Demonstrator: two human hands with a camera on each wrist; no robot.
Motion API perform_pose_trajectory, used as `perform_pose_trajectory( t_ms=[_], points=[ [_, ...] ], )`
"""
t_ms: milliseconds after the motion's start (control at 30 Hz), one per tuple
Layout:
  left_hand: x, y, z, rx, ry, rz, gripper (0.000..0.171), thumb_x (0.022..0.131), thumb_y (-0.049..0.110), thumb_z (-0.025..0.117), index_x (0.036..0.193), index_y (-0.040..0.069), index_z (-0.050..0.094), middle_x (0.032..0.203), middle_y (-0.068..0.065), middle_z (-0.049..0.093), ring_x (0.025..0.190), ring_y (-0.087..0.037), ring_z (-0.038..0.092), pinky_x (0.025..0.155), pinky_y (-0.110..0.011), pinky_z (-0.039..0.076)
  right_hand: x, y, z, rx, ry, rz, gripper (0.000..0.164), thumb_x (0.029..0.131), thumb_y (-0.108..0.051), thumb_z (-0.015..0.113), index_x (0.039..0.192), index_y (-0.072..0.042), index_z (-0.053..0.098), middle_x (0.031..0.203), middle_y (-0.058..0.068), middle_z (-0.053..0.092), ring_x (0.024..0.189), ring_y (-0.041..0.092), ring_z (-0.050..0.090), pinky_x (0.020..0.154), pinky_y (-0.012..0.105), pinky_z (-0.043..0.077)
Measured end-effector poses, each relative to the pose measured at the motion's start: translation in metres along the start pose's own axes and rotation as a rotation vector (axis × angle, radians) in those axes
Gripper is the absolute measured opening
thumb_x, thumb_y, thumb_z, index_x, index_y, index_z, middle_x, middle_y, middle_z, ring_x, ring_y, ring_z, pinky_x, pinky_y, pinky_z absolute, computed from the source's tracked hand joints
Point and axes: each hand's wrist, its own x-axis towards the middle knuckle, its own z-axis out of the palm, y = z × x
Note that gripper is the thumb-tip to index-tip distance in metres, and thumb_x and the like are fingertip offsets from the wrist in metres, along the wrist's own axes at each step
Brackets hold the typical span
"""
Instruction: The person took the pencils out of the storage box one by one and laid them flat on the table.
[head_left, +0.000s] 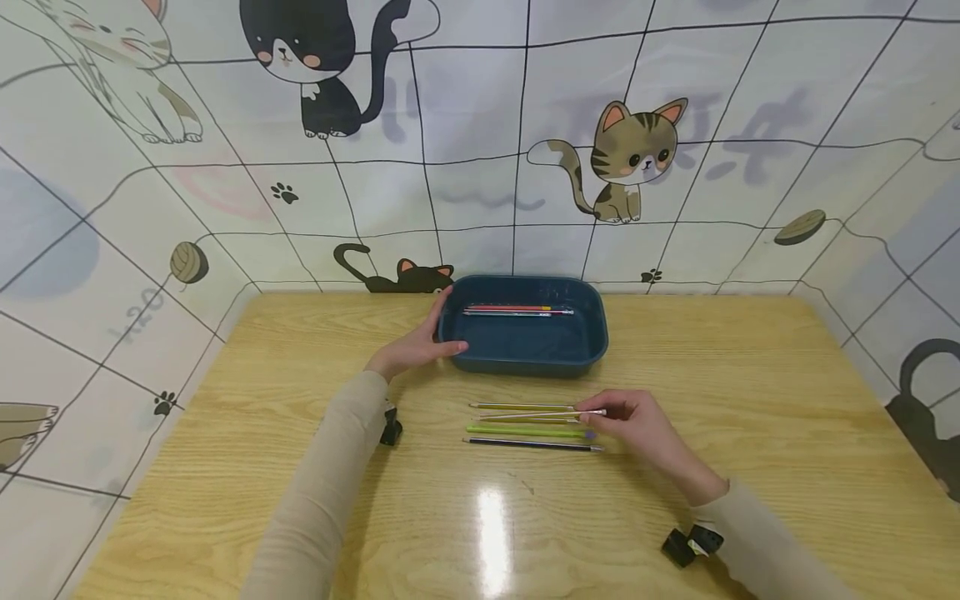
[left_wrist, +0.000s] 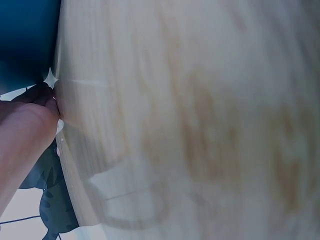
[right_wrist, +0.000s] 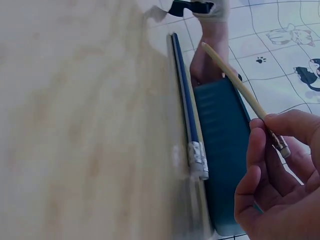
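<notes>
A dark blue plastic basin (head_left: 525, 354) stands at the back of the table, with several pencils (head_left: 510, 309) inside, one of them red. My left hand (head_left: 412, 346) grips its left end, the thumb over the front corner; in the left wrist view the fingers are mostly hidden. Between thumb and fingertips, my right hand (head_left: 633, 421) pinches a light wooden pencil (right_wrist: 235, 82) near its eraser end, raised above the table in front of the basin. Under and before it lie yellowish pencils (head_left: 517, 406), a green pencil (head_left: 525, 431) and a black pencil (head_left: 532, 445), roughly parallel.
The wood-grain table (head_left: 300, 350) meets a white cat-patterned backdrop (head_left: 480, 192) just behind the basin, and backdrop panels rise on both sides. Black wrist devices (head_left: 692, 546) sit on the sleeves. Light glares off the table's front middle.
</notes>
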Motion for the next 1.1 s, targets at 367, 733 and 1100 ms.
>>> perform_pose_trajectory(
  t_ms=[367,733,1100],
  points=[
    [0.000,0.000,0.000,-0.033,-0.016,0.017,0.099,0.093,0.031,0.066,0.151,0.044,-0.012,0.158,0.008,-0.020,0.144,-0.027,-0.010,0.109,-0.059,0.013,-0.010,-0.004,0.005,-0.036,-0.074,0.115,0.018,0.086,-0.008,0.074,0.099,0.004,0.075,0.098,0.014,0.071,0.079,0.010,0.064,0.063,0.024,0.051],
    [0.003,-0.001,0.000,-0.048,-0.011,0.004,0.100,0.091,0.030,0.068,0.151,0.047,-0.010,0.158,0.007,-0.019,0.144,-0.024,-0.010,0.112,-0.055,0.009,-0.017,-0.003,0.007,-0.157,-0.099,0.056,0.010,0.083,-0.005,0.076,0.093,-0.001,0.077,0.088,0.007,0.072,0.073,0.007,0.062,0.061,0.024,0.050],
    [0.001,0.000,0.000,-0.032,-0.013,0.008,0.098,0.093,0.031,0.066,0.149,0.050,-0.012,0.157,0.009,-0.020,0.144,-0.024,-0.012,0.111,-0.058,0.010,-0.018,-0.004,0.011,-0.378,-0.101,-0.020,0.010,0.079,-0.006,0.079,0.088,-0.011,0.077,0.086,-0.006,0.068,0.082,0.012,0.061,0.075,0.030,0.049]
  ],
)
